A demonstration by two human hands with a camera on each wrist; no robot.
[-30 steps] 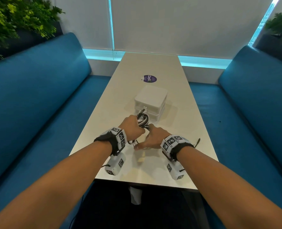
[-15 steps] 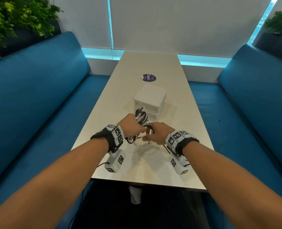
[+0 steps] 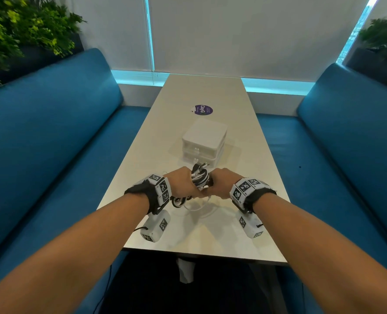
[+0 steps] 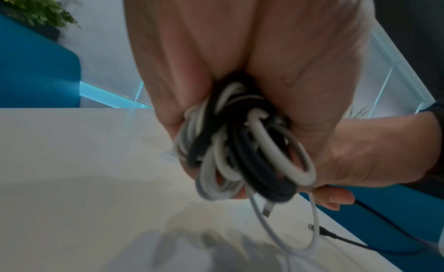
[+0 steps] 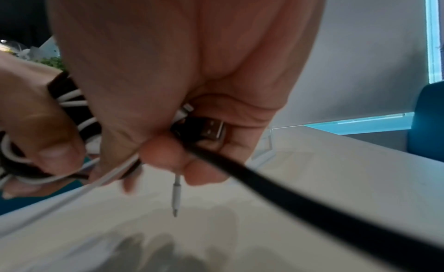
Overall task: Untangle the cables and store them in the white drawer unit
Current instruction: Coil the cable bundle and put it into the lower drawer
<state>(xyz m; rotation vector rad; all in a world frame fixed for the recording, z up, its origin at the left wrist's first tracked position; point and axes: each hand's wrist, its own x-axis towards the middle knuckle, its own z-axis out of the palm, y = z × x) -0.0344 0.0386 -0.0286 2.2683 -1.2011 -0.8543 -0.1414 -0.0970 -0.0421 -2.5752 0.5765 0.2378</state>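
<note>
Hands (image 3: 201, 185) closer together, cable bundle (image 3: 200, 179) half-hidden

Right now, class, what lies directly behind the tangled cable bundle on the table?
Behind the cable bundle stands the white drawer unit, drawers closed, contents hidden. Beyond it lies a purple sticker.

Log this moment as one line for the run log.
left hand: grips cables | right hand: holds black plug | drawer unit: shut
</note>
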